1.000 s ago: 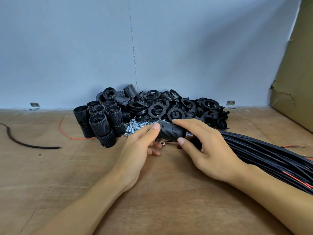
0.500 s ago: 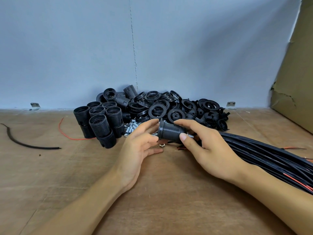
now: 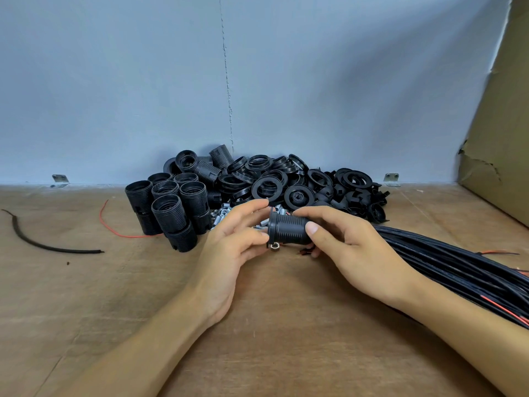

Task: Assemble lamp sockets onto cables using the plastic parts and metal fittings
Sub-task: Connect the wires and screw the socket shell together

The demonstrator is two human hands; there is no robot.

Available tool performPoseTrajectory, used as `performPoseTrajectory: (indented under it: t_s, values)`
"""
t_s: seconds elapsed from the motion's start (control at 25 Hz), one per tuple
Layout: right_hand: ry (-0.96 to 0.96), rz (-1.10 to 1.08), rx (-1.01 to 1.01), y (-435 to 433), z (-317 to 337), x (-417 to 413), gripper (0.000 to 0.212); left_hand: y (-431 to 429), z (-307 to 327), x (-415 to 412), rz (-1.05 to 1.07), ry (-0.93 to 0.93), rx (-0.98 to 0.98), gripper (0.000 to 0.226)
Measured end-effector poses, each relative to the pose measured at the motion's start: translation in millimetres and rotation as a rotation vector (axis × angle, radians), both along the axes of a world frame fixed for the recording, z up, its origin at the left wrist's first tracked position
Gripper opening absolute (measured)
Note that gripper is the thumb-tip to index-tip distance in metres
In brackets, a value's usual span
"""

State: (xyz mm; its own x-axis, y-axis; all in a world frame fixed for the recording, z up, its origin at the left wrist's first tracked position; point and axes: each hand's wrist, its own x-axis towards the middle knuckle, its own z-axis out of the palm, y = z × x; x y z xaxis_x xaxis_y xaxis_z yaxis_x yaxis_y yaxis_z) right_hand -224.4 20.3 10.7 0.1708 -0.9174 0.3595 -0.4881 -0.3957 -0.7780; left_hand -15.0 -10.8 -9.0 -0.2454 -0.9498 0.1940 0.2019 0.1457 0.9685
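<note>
**Socket held crosswise between both hands, collar end to the left**

I have my right hand [image 3: 355,253] pinching the black socket [image 3: 287,229] at mid-frame, thumb on the near side and fingers curled over the top. My left hand [image 3: 229,253] sits at the socket's flanged end, fingers loosely spread and curved around the rim; whether they press on it I cannot tell. The socket lies on its side, just above the table, its long axis running left to right, flange toward the left hand, the other end hidden in the right palm. A small metal ring [image 3: 275,247] shows just under the flange. I judge the next move is a twist or push along that axis, and the left hand is the nearer one to the open end.

Outward from there: loose metal fittings [image 3: 221,216] lie just behind the left fingers, finished sockets [image 3: 171,207] stand grouped at left centre, and a heap of black rings [image 3: 300,181] stretches behind both hands. A bundle of black cables [image 3: 458,267] runs off to the right edge under the right forearm. A cable offcut [image 3: 43,242] and a red wire [image 3: 114,227] lie at left.

The wooden table [image 3: 272,339] is bare near me; a pale blue wall [image 3: 257,81] closes the back, cardboard [image 3: 501,138] at upper right.
</note>
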Motion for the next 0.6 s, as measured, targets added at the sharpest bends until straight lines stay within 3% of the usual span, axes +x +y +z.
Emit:
performPoseTrajectory:
  t_s: [0.44, 0.6]
  values:
    - [-0.095, -0.026, -0.016, 1.8, 0.8, 2.2, 0.026, 7.3, -0.9, -8.4, 0.193, -0.157, -0.119, 0.078]
    - [-0.102, -0.029, -0.025, 2.7, 0.2, 3.3, 0.026, 8.6, -2.4, -9.1, 0.146, -0.153, -0.119, 0.067]
